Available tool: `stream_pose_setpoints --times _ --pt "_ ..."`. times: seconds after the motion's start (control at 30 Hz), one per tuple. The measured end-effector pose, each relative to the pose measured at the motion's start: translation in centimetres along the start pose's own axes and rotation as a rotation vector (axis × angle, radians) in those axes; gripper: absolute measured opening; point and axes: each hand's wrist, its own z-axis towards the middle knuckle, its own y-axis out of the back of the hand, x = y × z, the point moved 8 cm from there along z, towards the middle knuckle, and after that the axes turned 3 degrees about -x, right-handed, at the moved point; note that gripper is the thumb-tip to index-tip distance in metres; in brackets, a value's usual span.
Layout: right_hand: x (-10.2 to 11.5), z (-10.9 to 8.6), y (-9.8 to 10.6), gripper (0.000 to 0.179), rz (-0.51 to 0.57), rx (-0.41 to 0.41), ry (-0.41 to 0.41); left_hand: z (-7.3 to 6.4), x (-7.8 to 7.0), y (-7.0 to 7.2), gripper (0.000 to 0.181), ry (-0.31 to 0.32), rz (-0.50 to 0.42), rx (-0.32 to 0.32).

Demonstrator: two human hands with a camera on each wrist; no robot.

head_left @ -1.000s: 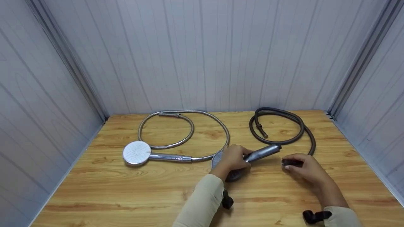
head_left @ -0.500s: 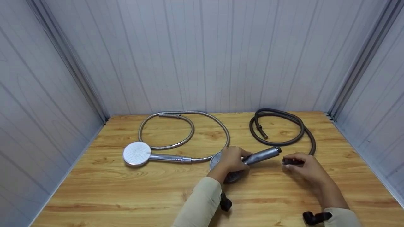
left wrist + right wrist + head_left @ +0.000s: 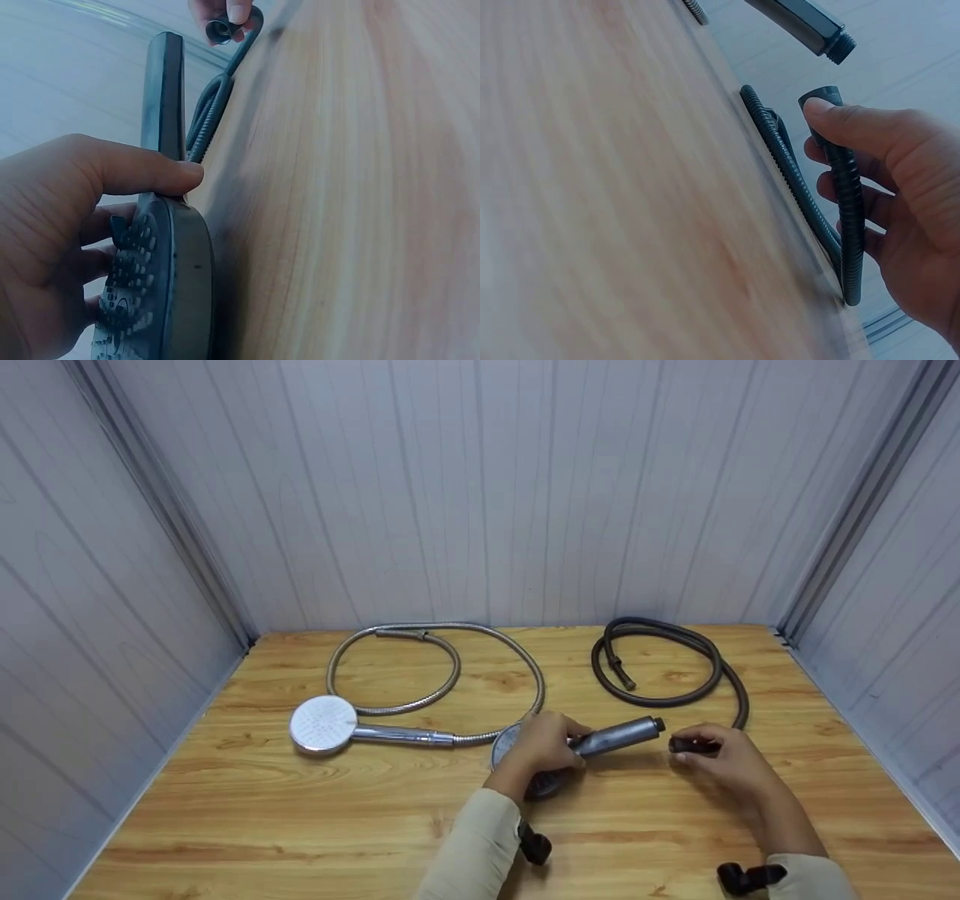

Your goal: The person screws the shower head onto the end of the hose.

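Note:
My left hand [image 3: 546, 742] grips a dark grey shower head [image 3: 187, 277] where its handle meets the round spray face. The handle [image 3: 619, 737] tilts up to the right, and its threaded end [image 3: 841, 49] is bare. Between thumb and fingers, my right hand [image 3: 731, 757] pinches the end fitting of a black shower hose [image 3: 847, 202]. Its open socket [image 3: 219, 30] faces the threaded end, with a small gap between them. The rest of the hose lies coiled on the table behind the right hand.
A chrome shower head [image 3: 324, 725] lies on the left of the wooden table [image 3: 300, 817], joined to a looped silver metal hose [image 3: 536, 667]. Pale panel walls [image 3: 480, 495] stand at the back and both sides.
My left hand has moved slightly left and toward me with the dark shower head, and its handle sits lower. The right hand and hose fitting have barely moved.

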Motion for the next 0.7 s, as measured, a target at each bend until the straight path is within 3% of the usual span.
stream_pose_setpoints --times 0.4,0.7 --pt "0.0 0.1 0.0 0.032 -0.007 0.025 -0.035 -0.6 0.4 1.0 0.047 -0.029 0.103 -0.032" --pt "0.5 0.6 0.5 0.035 -0.001 0.059 -0.072 -1.1 0.0 1.4 0.046 -0.032 0.199 -0.093"
